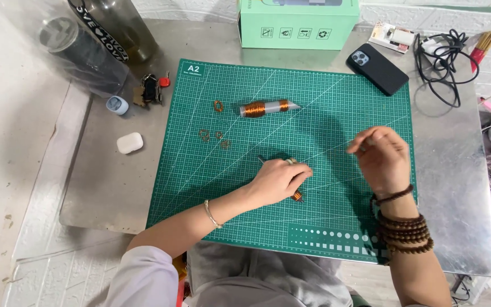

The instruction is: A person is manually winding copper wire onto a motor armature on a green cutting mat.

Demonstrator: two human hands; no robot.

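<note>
Centre of frame, on the green mat (pixel 336 113): left hand (pixel 279 181) is closed around a small rod (pixel 298 196), its copper-wound end poking out below the fingers. Right hand (pixel 381 156), raised to the right, fingertips pinched together, likely on fine wire too thin to see. Judgement: keep the line taut and lay turns snug, side by side. Wound spool (pixel 268 108) and small wire loops (pixel 217 122) lie upper centre.

On the counter (pixel 115 187) lie one green cutting mat (pixel 336 108), four small wire coils (pixel 218 106), one copper-wound spool (pixel 265 108), one black phone (pixel 377 69), one green box (pixel 298 24), one white earbud case (pixel 129 142) and two dark bottles (pixel 83 54)
</note>
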